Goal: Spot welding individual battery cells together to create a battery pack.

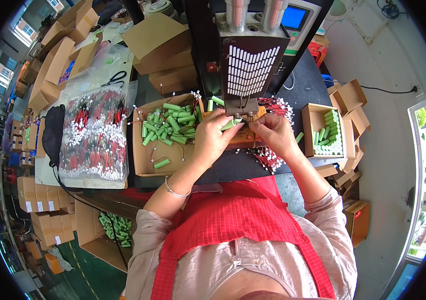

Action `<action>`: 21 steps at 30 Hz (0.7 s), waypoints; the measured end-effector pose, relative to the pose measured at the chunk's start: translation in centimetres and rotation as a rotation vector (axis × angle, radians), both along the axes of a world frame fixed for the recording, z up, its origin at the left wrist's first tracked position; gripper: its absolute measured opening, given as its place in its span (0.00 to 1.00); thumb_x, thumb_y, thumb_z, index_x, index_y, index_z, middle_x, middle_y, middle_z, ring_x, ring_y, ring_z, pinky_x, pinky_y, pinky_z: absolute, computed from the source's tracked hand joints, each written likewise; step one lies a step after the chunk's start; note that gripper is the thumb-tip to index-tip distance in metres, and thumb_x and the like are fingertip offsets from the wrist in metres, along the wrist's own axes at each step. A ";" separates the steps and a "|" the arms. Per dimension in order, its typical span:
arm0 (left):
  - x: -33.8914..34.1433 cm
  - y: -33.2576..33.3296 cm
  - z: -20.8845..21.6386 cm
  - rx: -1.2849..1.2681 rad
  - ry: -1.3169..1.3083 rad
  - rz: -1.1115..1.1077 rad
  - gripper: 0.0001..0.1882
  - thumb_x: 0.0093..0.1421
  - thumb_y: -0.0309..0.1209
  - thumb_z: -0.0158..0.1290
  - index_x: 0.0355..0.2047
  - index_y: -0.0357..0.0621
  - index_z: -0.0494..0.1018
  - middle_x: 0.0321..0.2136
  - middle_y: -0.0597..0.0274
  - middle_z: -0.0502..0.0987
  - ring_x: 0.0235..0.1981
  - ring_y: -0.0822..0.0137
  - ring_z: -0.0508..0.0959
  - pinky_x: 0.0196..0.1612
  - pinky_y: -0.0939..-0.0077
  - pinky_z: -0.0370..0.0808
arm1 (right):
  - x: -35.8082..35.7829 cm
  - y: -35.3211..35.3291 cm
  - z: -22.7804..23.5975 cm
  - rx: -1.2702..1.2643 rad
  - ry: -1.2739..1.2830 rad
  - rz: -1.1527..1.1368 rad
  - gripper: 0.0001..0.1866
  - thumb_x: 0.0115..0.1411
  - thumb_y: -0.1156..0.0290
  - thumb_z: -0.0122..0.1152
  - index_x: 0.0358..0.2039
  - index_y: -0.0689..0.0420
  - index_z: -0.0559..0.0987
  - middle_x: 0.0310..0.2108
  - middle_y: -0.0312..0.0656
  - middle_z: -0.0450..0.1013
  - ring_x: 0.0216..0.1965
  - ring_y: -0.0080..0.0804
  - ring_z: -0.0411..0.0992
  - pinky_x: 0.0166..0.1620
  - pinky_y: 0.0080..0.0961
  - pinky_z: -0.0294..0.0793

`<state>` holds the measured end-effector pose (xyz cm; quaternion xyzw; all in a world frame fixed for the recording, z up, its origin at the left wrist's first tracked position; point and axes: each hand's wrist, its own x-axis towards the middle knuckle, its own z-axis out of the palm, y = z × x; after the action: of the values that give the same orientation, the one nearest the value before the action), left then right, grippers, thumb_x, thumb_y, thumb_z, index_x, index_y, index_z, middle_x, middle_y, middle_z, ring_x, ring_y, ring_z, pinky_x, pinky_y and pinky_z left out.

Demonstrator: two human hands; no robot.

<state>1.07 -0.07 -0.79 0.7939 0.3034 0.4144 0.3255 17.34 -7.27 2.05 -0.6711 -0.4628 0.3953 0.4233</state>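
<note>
My left hand (212,134) is closed on a green cylindrical battery cell (230,125), held at the working head (242,106) of a black bench machine (254,70). Just right of that head, the fingertips of my right hand (275,132) are pinched together; what lies between them is too small to make out. Under both hands sits an orange-brown work block (240,140). To the left, a cardboard tray (145,165) holds many loose green cells (173,122), some with thin wires. Bundles of red and black wires with white connectors (278,107) lie behind and below my right hand.
A small box (309,131) of upright and lying green cells stands at the right. Left of the tray lie bagged wire leads (95,135), a black pouch (53,135) and scissors (115,78). Below the bench edge is another carton (90,235) of green cells.
</note>
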 end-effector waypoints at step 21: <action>-2.5 -1.0 2.2 -0.518 -0.095 -0.103 0.12 0.52 0.26 0.57 0.37 0.35 0.74 0.26 0.63 0.77 0.20 0.79 0.70 0.25 0.86 0.67 | 0.8 -2.5 1.1 -0.118 0.100 0.331 0.08 0.54 0.70 0.61 0.30 0.62 0.79 0.23 0.34 0.74 0.26 0.16 0.69 0.29 0.16 0.69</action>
<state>-1.46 -1.11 1.39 0.6782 0.3428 0.3426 0.5524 18.16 -9.81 3.17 -0.5887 -0.5213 0.5190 0.3350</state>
